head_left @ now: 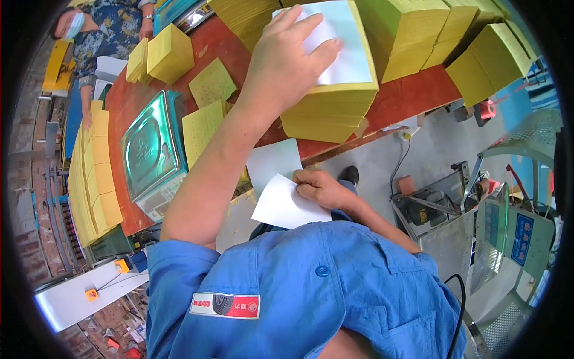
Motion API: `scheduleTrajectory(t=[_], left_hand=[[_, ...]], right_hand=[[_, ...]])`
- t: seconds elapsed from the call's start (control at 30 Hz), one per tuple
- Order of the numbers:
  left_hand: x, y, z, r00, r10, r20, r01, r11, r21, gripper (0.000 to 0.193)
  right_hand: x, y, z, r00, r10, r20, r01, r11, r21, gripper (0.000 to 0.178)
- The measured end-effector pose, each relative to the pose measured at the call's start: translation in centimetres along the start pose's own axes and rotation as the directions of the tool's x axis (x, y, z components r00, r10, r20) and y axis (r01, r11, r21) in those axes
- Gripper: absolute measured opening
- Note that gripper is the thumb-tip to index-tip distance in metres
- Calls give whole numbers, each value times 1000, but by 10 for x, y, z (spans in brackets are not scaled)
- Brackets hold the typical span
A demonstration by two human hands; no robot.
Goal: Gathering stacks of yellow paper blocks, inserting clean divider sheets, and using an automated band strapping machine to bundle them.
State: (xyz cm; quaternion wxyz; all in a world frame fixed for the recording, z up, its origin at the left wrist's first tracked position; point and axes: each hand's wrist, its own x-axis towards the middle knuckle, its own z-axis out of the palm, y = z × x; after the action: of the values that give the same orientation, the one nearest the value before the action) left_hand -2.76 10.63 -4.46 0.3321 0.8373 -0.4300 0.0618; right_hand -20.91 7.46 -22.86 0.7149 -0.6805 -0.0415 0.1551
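Note:
My left hand point(293, 57) reaches forward and lies with spread fingers on pale sheets point(350, 51) that cover a tall stack of yellow paper point(329, 110). Close to my body, my right hand point(320, 186) is closed on the edge of a white sheet of paper point(287, 203). A pale blue sheet point(275, 161) shows just beyond that white one, by the table's front edge; I cannot tell whether my right hand touches it.
A scale with a shiny metal pan point(152, 140) stands left on the red table point(209, 45). Yellow paper stacks point(412, 36) crowd the back right, and more point(92, 179) line the left. Another person in a mask point(113, 36) is at far left. A metal machine point(496, 233) stands right.

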Motion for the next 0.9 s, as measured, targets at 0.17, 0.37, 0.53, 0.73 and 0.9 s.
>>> scheduleTrajectory(t=[0.17,0.37,0.53,0.73,0.9], left_hand=[[-13,-11,1,995,-54,-84,49,997,-58,56],[3,-15,11,996,-30,-89,28,999,-30,60],[12,0,26,984,-127,-126,113,987,-112,61],[12,10,19,985,-115,-129,93,983,-161,55],[13,15,17,966,123,-226,-118,992,35,47]], right_hand=[[2,1,-7,999,-11,35,11,1000,-9,11],[3,0,-25,998,3,58,-7,998,63,10],[-4,-4,-27,999,-9,32,8,1000,23,11],[11,-3,-17,997,71,-5,-69,985,160,8],[7,1,-12,983,150,-103,-115,952,285,9]])
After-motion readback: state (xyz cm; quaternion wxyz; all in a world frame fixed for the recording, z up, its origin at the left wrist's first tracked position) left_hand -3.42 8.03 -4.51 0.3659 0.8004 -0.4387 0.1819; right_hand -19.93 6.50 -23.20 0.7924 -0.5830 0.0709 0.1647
